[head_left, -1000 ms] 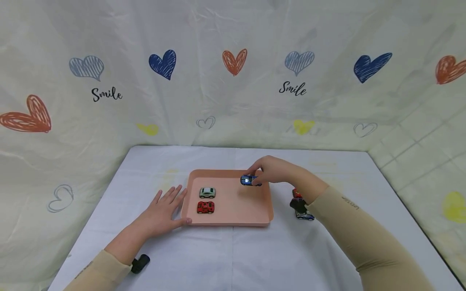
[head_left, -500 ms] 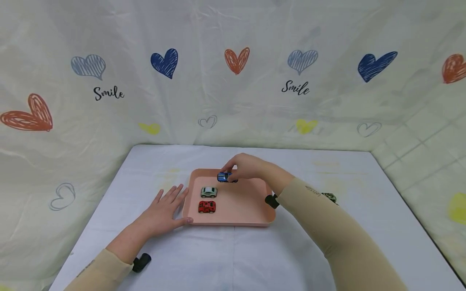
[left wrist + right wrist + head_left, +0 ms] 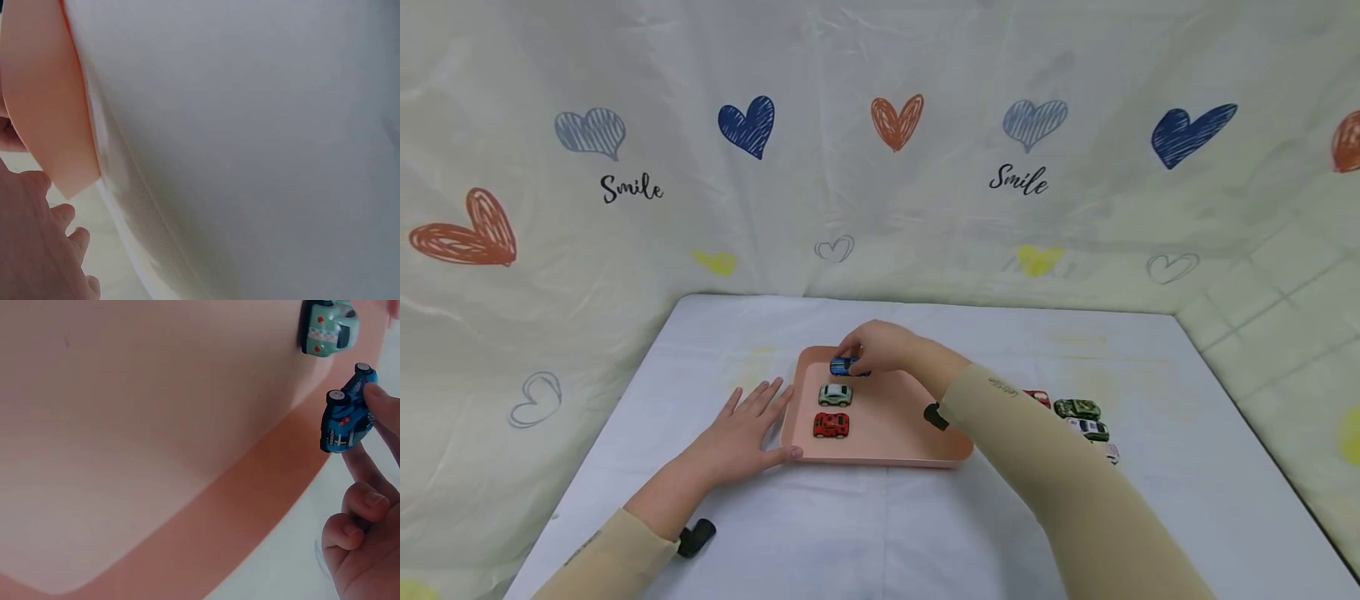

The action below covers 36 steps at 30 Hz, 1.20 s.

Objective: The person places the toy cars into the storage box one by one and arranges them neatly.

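Note:
Between thumb and fingers, my right hand pinches a blue toy car over the back left part of a pink tray. Just in front of it a mint-green toy car stands in the tray, and a red toy car stands in front of that one. My left hand lies with spread, straight fingers at the tray's left edge. Its thumb touches the front left corner. In the left wrist view, the left hand's fingers show beside the tray's wall.
Right of the tray, partly behind the right sleeve, several more toy cars stand on the white table: a red one, a camouflage-green one, a white one and a pinkish one. A heart-printed curtain hangs behind.
My right hand has carried the blue car leftward across the tray to behind the mint-green car. The left hand has stayed at the tray's edge. Cars at the right have come out from behind the sleeve.

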Motion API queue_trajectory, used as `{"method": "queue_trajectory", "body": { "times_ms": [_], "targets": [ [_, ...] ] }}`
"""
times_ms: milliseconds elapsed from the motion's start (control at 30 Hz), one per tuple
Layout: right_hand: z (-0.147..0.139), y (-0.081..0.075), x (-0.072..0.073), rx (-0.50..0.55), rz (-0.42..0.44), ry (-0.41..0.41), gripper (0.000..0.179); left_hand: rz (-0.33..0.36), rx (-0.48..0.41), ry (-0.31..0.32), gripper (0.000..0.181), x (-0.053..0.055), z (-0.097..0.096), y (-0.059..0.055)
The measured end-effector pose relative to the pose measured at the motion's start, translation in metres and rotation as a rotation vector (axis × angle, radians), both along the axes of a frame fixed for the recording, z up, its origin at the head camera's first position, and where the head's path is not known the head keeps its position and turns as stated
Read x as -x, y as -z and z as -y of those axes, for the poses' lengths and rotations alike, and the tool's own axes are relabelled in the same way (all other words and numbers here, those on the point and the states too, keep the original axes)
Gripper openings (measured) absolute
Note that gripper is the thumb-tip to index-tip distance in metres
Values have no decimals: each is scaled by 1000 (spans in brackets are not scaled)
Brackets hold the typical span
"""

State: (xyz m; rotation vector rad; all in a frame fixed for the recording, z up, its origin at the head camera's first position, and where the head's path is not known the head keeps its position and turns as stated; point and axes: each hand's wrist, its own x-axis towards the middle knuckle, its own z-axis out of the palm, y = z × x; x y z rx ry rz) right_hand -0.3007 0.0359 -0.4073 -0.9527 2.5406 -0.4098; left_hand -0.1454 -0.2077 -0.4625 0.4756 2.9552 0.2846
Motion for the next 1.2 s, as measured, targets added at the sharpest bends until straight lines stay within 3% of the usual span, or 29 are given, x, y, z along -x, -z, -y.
{"method": "queue_trajectory", "body": {
  "times_ms": [500, 1200],
  "targets": [
    [17, 23, 3, -189, -131, -81, 34, 4, 5, 12, 101, 3, 1, 1],
    [25, 25, -2, -225, -227, -104, 30, -2, -5, 8, 100, 2, 2, 0]
  ]
}}
